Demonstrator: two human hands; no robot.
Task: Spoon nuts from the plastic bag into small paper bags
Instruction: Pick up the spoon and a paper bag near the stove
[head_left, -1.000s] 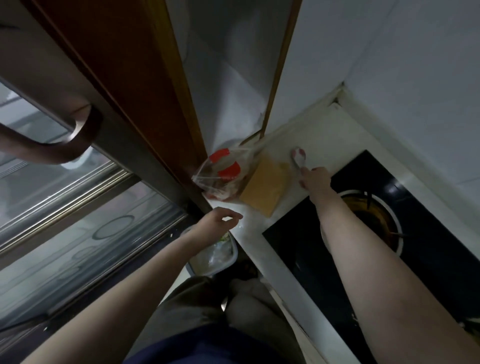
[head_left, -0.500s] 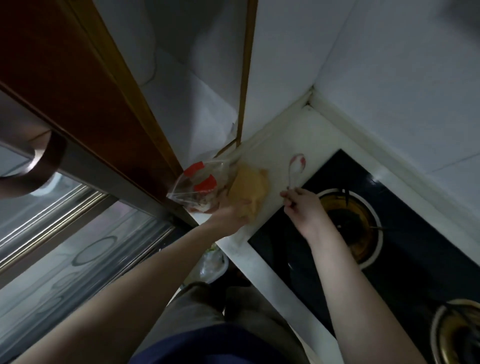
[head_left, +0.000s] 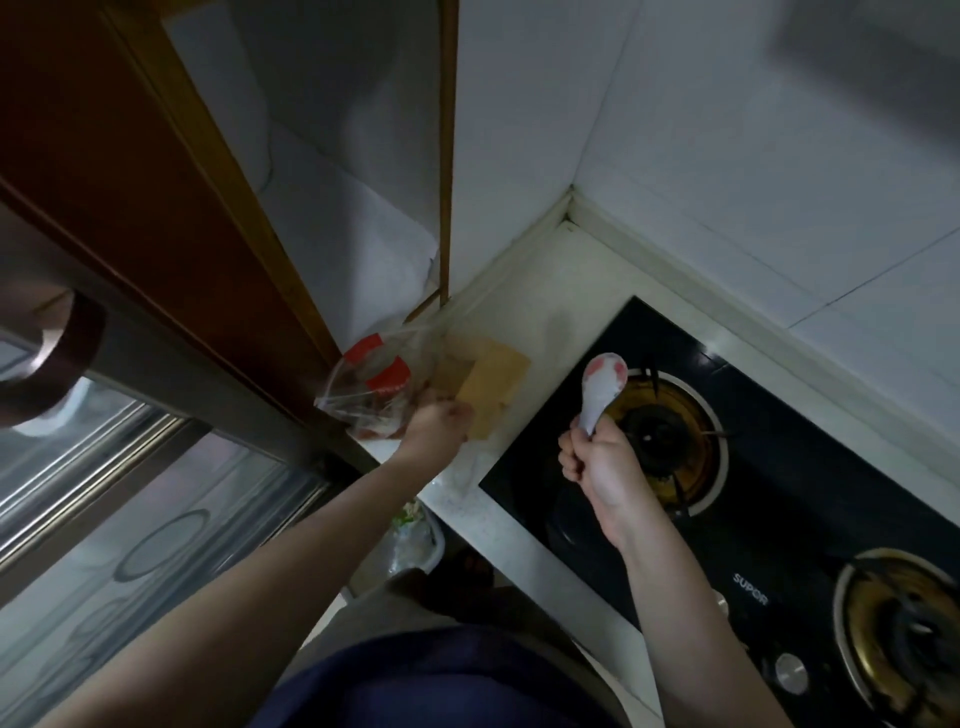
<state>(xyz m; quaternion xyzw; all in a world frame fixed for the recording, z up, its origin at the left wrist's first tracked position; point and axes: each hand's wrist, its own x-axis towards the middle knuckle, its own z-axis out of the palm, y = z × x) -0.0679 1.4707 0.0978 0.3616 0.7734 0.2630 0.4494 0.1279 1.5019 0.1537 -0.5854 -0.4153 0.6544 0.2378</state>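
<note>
Plastic bag (head_left: 371, 387) holds reddish nuts; spoon (head_left: 601, 391) bowl looks empty.

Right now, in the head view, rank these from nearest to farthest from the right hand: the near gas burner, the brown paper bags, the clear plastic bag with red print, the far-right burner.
From the right hand, which grips the white ceramic spoon:
1. Near gas burner, just beside the hand on its right.
2. Brown paper bags, to the left on the white counter.
3. Clear plastic bag with red print, farther left, by the left hand.
4. Far-right burner, at the frame's lower right.

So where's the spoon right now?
In the head view, the white spoon is held up in the right hand, over the left burner of the black gas stove, right of the paper bags.
</note>
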